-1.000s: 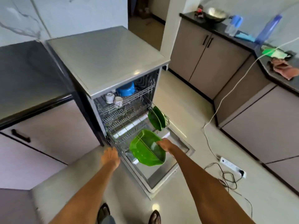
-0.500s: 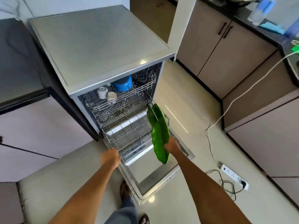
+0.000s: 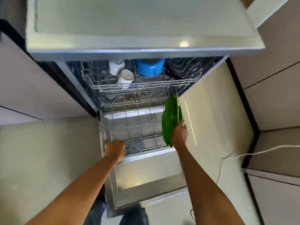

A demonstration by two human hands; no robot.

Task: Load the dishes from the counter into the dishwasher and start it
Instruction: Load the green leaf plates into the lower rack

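The right hand (image 3: 178,135) grips the near edge of a bright green plastic plate (image 3: 168,125), held on edge at the right end of the white wire lower rack (image 3: 129,127), just against other green plates (image 3: 176,108) already standing there. The left hand (image 3: 116,149) rests on the rack's front left corner, though whether its fingers curl round the wire cannot be told. The plate looks light, stiff, smooth and unlikely to break, so a rim pinch should serve; no brand or writing is legible.
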